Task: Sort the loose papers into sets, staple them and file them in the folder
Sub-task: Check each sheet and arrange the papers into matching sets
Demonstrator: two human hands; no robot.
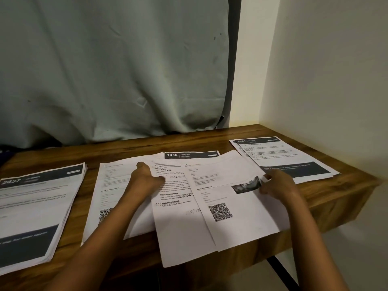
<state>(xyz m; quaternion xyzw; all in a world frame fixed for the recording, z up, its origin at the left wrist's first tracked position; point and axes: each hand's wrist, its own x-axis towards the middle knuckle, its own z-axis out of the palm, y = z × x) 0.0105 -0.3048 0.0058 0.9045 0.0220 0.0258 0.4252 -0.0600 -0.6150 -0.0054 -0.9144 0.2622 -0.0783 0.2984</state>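
1. The loose papers (178,217) are lying fanned mid-table (210,141), their long axes running away from the person and their headers pointing at the curtain (105,70).
2. The left hand (144,177) is resting curled on them; I cannot tell its grip.
3. The right hand (277,183) is pinching the right edge of the top sheet (237,227).

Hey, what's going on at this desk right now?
A person is sorting printed white paper sheets fanned across the middle of a brown wooden table. The left hand rests on the left sheets; the right hand touches the rightmost fanned sheet. A thick stack headed 2437 lies left, a thin set headed 2641 far right.
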